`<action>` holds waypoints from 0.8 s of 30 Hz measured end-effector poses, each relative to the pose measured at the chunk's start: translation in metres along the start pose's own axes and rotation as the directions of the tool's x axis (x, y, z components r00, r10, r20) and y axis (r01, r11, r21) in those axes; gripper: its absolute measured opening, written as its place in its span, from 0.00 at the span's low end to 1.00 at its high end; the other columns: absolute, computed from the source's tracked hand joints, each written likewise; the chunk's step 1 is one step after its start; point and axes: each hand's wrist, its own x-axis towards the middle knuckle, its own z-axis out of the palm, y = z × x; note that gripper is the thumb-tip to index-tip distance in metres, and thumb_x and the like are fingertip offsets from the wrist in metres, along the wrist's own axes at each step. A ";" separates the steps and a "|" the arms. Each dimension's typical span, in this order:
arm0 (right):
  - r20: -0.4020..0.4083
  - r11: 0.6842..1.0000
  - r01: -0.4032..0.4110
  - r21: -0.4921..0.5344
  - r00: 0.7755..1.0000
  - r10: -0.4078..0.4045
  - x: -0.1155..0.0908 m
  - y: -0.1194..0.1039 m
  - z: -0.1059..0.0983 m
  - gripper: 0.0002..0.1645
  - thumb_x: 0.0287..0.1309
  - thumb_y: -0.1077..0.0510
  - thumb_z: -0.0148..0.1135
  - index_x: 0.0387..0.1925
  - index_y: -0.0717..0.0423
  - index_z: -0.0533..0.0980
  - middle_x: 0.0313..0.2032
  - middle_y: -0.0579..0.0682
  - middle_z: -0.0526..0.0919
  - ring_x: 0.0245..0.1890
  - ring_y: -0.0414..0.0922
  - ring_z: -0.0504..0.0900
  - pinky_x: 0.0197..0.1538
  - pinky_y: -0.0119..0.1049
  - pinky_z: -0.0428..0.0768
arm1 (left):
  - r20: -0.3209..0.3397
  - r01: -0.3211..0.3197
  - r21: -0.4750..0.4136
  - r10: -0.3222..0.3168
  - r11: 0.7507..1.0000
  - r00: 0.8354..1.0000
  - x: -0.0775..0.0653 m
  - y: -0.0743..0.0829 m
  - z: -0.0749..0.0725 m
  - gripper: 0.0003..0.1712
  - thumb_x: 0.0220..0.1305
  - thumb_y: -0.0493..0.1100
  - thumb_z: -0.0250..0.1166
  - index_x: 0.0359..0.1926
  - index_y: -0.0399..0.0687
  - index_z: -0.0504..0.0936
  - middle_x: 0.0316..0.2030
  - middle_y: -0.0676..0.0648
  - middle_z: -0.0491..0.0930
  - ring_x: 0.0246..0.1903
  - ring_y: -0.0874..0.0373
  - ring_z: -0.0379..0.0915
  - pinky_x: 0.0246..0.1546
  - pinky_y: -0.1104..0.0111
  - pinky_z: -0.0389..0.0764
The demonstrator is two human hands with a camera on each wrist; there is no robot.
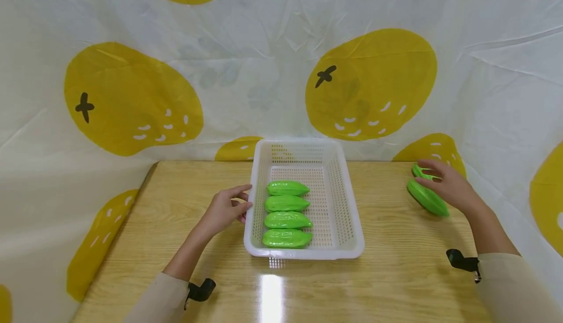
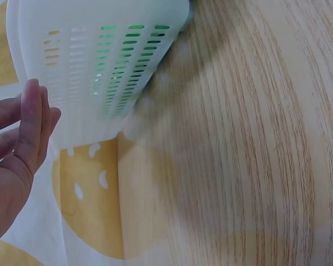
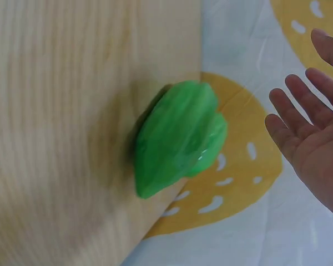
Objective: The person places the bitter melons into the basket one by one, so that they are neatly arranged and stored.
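Note:
A white plastic basket (image 1: pixel 303 253) stands mid-table, with several bright green, ribbed, pointed toy fruits (image 1: pixel 288 220) lying in a column along its left side. My left hand (image 1: pixel 224 209) is at the basket's left rim, its fingertips right by the edge and its fingers fairly straight in the left wrist view. Over at the right, my right hand (image 1: pixel 448 186) hovers above two more green fruits, fingers spread and holding nothing. The nearer fruit (image 1: pixel 425 198) lies slanted on the table; the farther one (image 1: pixel 419 171) is partly hidden by the fingers.
A wooden table (image 1: pixel 387 284) carries everything. Behind it and along both sides hangs a white cloth (image 1: pixel 246 30) printed with large yellow fruits. The two loose fruits lie close to the table's back right corner. Small black devices (image 1: pixel 462 260) are strapped at both wrists.

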 end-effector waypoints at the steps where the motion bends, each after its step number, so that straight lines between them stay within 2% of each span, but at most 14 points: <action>1: 0.003 1.000 -0.014 -0.008 1.000 0.014 -0.002 0.004 0.000 0.41 0.76 0.47 0.59 0.77 0.65 0.57 0.73 0.71 0.63 0.68 0.73 0.65 0.43 0.08 0.66 | 0.000 -0.001 0.001 0.001 1.000 1.000 0.000 0.000 0.000 0.32 0.69 0.31 0.66 0.72 0.39 0.72 0.51 0.33 0.81 0.29 0.55 0.84 0.31 0.51 0.91; 3: 0.011 0.999 -0.046 -0.027 0.999 0.046 -0.004 0.011 0.001 0.44 0.75 0.45 0.58 0.78 0.65 0.56 0.73 0.71 0.63 0.68 0.74 0.65 0.45 0.13 0.71 | 0.000 -0.006 0.000 0.006 1.000 1.000 0.000 0.001 -0.001 0.32 0.69 0.31 0.66 0.72 0.39 0.72 0.51 0.33 0.81 0.29 0.55 0.84 0.31 0.50 0.91; 4: 0.015 0.998 -0.057 -0.029 0.998 0.057 -0.005 0.014 0.002 0.44 0.75 0.44 0.58 0.78 0.65 0.55 0.74 0.71 0.62 0.69 0.74 0.65 0.49 0.19 0.76 | 0.000 -0.007 0.000 0.007 1.000 1.000 0.000 0.001 -0.001 0.32 0.69 0.30 0.66 0.72 0.38 0.72 0.50 0.33 0.81 0.29 0.55 0.84 0.31 0.51 0.91; 6: 0.028 0.996 -0.078 -0.034 0.996 0.079 -0.008 0.019 0.004 0.46 0.75 0.43 0.58 0.79 0.66 0.53 0.74 0.72 0.60 0.69 0.75 0.64 0.57 0.39 0.82 | 0.000 -0.007 -0.007 0.007 1.000 1.000 0.000 0.001 -0.001 0.32 0.69 0.30 0.66 0.72 0.38 0.72 0.50 0.33 0.81 0.29 0.55 0.84 0.29 0.54 0.92; 8: 0.035 0.994 -0.100 -0.033 0.994 0.101 -0.011 0.022 0.005 0.47 0.76 0.43 0.57 0.79 0.67 0.52 0.75 0.73 0.59 0.69 0.76 0.63 0.61 0.60 0.79 | 0.004 -0.008 -0.011 0.008 1.000 1.000 0.000 0.001 -0.001 0.32 0.68 0.30 0.66 0.72 0.37 0.71 0.50 0.33 0.81 0.28 0.55 0.84 0.28 0.57 0.91; 10: 0.040 0.994 -0.111 -0.026 0.993 0.112 -0.014 0.025 0.007 0.47 0.76 0.43 0.57 0.79 0.68 0.52 0.75 0.74 0.58 0.69 0.77 0.62 0.60 0.73 0.72 | 0.007 -0.007 -0.016 0.007 1.000 1.000 0.000 0.002 -0.001 0.32 0.68 0.30 0.66 0.72 0.37 0.71 0.50 0.33 0.81 0.28 0.55 0.83 0.28 0.58 0.91; 20: 0.045 0.991 -0.130 -0.042 0.990 0.132 -0.023 0.044 0.012 0.46 0.76 0.43 0.57 0.78 0.70 0.53 0.72 0.77 0.60 0.68 0.77 0.62 0.57 0.74 0.73 | 0.014 -0.002 -0.019 0.002 1.000 1.000 -0.001 0.004 0.000 0.32 0.68 0.29 0.66 0.72 0.37 0.71 0.49 0.33 0.81 0.28 0.55 0.83 0.33 0.45 0.90; 24: 0.046 0.990 -0.134 -0.038 0.990 0.135 -0.024 0.047 0.014 0.47 0.76 0.43 0.56 0.77 0.71 0.53 0.72 0.77 0.60 0.68 0.77 0.62 0.58 0.73 0.73 | 0.003 -0.003 -0.005 0.003 1.000 1.000 0.000 0.003 0.001 0.32 0.69 0.30 0.66 0.72 0.38 0.72 0.49 0.34 0.82 0.28 0.56 0.84 0.32 0.46 0.91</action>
